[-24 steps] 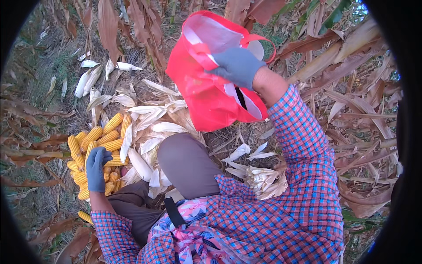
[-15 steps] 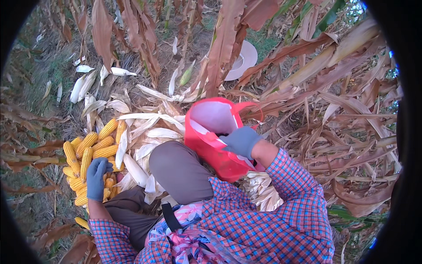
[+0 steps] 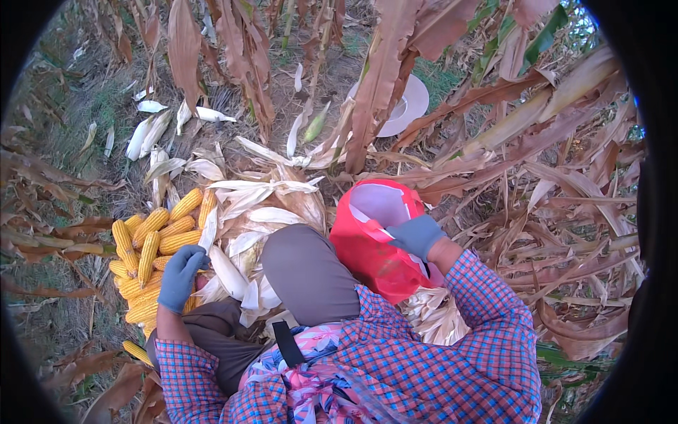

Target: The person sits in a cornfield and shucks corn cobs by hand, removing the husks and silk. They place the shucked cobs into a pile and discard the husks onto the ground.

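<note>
My right hand (image 3: 418, 237), in a grey glove, grips the near rim of a red bag (image 3: 367, 258) with a pale lining. The bag leans beside my raised knee, its mouth tipped upward. Over the right side of a heap of husked yellow corn cobs (image 3: 150, 254) is my left hand (image 3: 182, 278), gloved alike. Its fingers are bent and drawn together, pointing toward the dry husks. Whatever they may hold is hidden. A pale, unhusked ear of corn (image 3: 227, 273) lies just right of that hand.
Loose dry husks (image 3: 244, 201) cover the ground ahead of my knee (image 3: 307, 272). Several pale ears (image 3: 150, 134) lie farther left, and a green-husked ear (image 3: 317, 122) lies ahead. A light brimmed hat (image 3: 408, 106) sits behind dry stalks (image 3: 385, 78). Dense dry leaves (image 3: 565, 233) crowd the right.
The whole view has shifted slightly, moving the scene right and down. My left hand has moved from the heap's middle toward its right edge by the husks. My right hand stays on the bag's rim.
</note>
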A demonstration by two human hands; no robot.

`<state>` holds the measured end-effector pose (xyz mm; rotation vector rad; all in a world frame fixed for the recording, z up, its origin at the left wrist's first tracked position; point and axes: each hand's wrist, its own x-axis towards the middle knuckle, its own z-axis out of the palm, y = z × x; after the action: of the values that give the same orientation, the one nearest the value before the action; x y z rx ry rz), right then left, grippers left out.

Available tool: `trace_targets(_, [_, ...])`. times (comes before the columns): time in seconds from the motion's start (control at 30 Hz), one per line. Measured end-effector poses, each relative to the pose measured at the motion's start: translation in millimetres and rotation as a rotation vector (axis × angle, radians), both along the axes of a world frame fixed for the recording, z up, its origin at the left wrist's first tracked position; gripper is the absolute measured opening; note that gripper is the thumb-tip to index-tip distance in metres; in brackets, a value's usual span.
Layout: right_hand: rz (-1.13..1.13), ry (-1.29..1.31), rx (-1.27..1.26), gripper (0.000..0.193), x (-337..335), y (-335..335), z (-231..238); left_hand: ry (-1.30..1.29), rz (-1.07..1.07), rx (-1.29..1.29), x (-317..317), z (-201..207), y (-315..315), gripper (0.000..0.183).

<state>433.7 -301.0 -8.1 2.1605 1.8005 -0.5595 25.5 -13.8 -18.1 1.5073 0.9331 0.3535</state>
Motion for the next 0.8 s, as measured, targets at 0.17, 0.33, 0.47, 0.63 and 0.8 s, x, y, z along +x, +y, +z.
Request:
trace_targets(0.17, [-0.005, -0.014, 0.038, 0.023, 15, 13, -15, 0.010, -0.057, 0.012, 7, 3, -1, 0.018])
trace_targets(0.33, [0.090, -0.077, -0.016, 0.021, 2, 50, 37, 0.016, -0.054, 0.034, 6, 11, -1, 0.020])
trace_targets(0.47, [0.077, -0.038, -0.025, 0.019, 4, 58, 39, 0.060, -0.109, 0.054, 15, 13, -2, 0.021])
trace_targets(0.63, [-0.044, 0.004, -0.024, 0.021, 15, 29, -54, 0.095, -0.185, 0.182, 22, 11, -4, 0.023])
trace_targets(0.8, [-0.201, 0.014, -0.174, 0.036, 22, -9, -111, 0.221, -0.221, 0.286, 17, 14, -5, 0.024])
